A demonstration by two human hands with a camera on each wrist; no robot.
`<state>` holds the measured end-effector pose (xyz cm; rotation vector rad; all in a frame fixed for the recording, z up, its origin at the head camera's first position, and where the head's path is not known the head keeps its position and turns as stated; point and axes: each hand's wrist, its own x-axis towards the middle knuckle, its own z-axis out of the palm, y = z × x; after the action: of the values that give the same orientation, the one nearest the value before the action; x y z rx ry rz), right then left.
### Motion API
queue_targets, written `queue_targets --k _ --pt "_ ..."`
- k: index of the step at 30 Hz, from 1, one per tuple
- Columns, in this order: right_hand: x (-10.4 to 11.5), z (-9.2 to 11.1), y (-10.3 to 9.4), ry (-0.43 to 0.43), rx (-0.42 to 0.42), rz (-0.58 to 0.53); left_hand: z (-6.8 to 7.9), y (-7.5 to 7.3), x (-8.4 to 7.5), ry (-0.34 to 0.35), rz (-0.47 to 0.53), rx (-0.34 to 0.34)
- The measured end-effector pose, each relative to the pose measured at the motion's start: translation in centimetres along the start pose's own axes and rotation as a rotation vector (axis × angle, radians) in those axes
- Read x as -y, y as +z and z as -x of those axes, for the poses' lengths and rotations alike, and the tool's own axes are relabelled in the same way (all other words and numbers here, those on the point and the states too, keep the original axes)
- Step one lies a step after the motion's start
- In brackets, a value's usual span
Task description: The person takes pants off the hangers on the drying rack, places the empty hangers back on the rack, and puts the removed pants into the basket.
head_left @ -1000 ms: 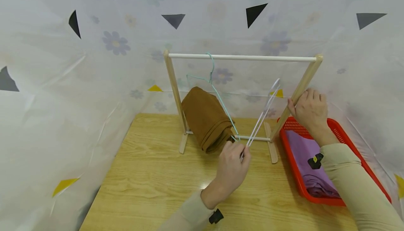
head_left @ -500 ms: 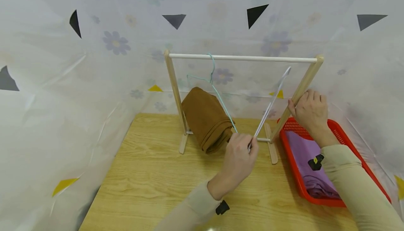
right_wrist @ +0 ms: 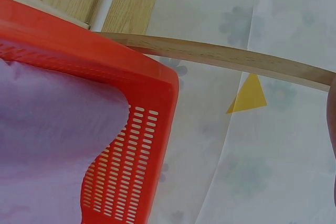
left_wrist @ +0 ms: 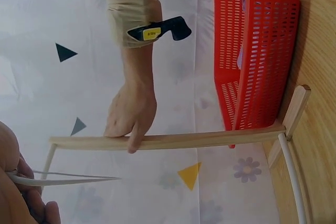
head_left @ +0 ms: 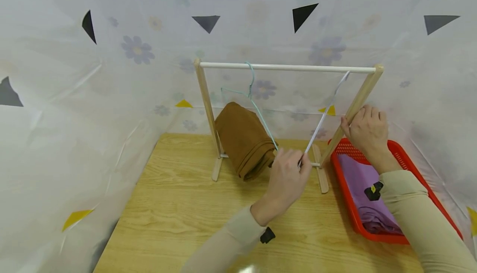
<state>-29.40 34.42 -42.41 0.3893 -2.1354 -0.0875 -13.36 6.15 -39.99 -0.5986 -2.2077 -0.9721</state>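
Observation:
My left hand (head_left: 288, 173) grips the lower end of a thin white clothes hanger (head_left: 321, 126). The hanger slants up to the right, its far tip right at the white top bar (head_left: 298, 67) of a small clothes rack in the head view. In the left wrist view, the held hanger (left_wrist: 79, 181) points across toward the rack. My right hand (head_left: 367, 134) holds the rack's right wooden post (head_left: 363, 93), its thumb lying across the front. From the bar's left part hangs a teal wire hanger (head_left: 252, 78), with a folded brown cloth (head_left: 242, 136) draped on it.
A red perforated basket (head_left: 350, 213) with folded purple cloth (head_left: 354, 171) inside stands on the wooden table (head_left: 167, 215), under my right forearm. White flower-printed sheeting (head_left: 149, 99) with black, grey and yellow triangles surrounds the table behind and at the sides.
My left hand has moved up and right, raising the white hanger until its tip reaches the bar near the right post. My right hand stays on the post.

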Motion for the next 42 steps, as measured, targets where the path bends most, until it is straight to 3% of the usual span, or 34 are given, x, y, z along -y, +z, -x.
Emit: queue_targets --k 10,42 --pt "0.2 -0.2 -0.3 0.017 0.047 0.002 -0.7 0.6 0.0 -0.044 -0.015 -0.023" --pt "0.2 0.2 -0.4 0.049 0.074 -0.009 -3.7 2.2 1.0 -0.201 -0.028 0.036"
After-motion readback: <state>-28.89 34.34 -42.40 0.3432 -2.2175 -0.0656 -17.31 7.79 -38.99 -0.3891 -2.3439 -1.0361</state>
